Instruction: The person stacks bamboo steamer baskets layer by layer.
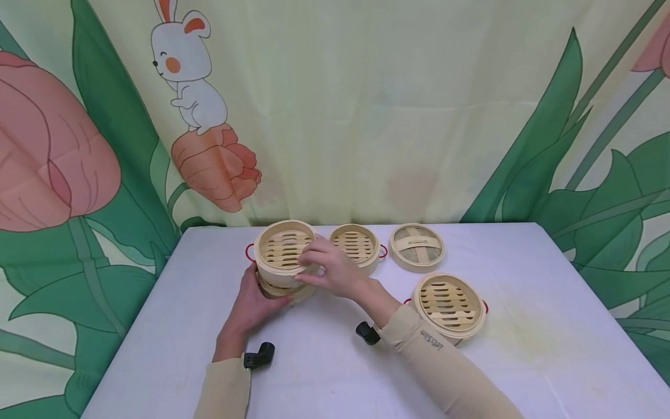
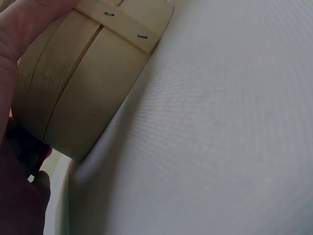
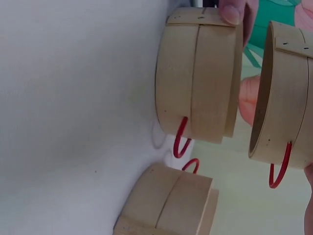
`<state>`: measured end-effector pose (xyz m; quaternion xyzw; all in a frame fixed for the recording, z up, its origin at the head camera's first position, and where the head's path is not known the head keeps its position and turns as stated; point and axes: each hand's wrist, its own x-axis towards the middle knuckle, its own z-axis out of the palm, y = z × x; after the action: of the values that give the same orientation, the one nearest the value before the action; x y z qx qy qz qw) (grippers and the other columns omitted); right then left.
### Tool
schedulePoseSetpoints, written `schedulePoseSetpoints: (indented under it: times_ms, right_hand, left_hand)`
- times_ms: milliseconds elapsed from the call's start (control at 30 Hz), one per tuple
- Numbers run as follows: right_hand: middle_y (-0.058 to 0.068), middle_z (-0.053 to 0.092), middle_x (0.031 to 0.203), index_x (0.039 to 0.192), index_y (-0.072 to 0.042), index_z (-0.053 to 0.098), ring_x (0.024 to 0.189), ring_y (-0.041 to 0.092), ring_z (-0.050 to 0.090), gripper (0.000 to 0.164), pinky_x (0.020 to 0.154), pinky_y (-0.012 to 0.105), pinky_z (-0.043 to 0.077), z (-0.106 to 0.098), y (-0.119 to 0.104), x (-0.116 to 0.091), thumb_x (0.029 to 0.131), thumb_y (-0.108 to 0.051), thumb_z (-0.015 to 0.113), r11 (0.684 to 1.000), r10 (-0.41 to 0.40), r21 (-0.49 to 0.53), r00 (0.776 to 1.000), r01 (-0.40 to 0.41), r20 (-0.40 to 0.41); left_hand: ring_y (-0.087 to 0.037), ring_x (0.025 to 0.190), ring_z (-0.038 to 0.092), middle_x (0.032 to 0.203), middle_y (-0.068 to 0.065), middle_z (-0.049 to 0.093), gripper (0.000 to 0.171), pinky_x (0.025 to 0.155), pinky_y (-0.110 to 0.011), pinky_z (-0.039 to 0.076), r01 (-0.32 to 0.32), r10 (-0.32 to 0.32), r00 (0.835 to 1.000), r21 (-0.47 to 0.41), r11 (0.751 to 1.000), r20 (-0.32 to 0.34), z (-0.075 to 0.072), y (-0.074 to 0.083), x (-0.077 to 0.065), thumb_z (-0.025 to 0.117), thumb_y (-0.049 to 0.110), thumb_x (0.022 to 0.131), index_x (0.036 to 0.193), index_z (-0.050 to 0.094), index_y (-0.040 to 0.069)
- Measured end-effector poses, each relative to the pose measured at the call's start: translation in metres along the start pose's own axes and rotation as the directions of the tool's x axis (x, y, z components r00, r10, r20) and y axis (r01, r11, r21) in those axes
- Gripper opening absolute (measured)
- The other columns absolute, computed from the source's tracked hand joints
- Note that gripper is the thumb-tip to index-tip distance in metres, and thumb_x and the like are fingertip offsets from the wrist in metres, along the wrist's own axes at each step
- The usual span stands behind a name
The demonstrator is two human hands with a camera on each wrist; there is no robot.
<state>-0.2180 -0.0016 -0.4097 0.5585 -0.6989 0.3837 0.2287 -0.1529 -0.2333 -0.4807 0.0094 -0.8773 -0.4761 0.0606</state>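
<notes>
A round bamboo steamer basket with a slatted base and red side loops is held up by my right hand, its fingers gripping the right part of the rim. Directly beneath, a second steamer basket stands on the table, and my left hand holds its side, thumb toward the front. A gap shows between the two baskets in the right wrist view, so they are apart there. The left wrist view has the lower basket's stapled wall close up against the cloth. Some of my left fingers are hidden behind the baskets.
Another steamer basket stands just right of the held one, near the back edge. Beside it lies a woven bamboo lid. A further basket is near my right forearm, on the white-covered table.
</notes>
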Motion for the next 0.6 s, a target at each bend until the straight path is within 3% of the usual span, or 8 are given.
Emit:
schedulePoseSetpoints:
  times_ms: [367,600]
  right_hand:
    - [0.004,0.062,0.096,0.092,-0.005,0.070,0.093,0.020,0.054,0.022,0.085,0.026,0.046,0.015,0.001,-0.001,0.079,-0.011,0.087,0.999,0.052,0.004,0.996,-0.052,0.067]
    - [0.004,0.063,0.095,0.091,-0.005,0.071,0.092,0.020,0.057,0.023,0.091,0.030,0.046,0.019,0.001,-0.003,0.078,-0.013,0.088,0.998,0.050,-0.032,0.997,-0.048,0.064]
  left_hand:
    - [-0.027,0.137,0.035,0.151,-0.015,0.034,0.123,0.113,-0.047,0.026,-0.085,0.083,0.996,-0.092,0.992,-0.031,0.003,-0.002,0.003,0.099,0.022,0.062,0.155,0.019,0.007]
    - [-0.029,0.136,0.034,0.148,-0.018,0.034,0.121,0.113,-0.047,0.025,-0.052,0.050,0.998,-0.079,0.995,-0.029,0.003,-0.003,0.000,0.098,0.022,0.062,0.154,0.021,0.006]
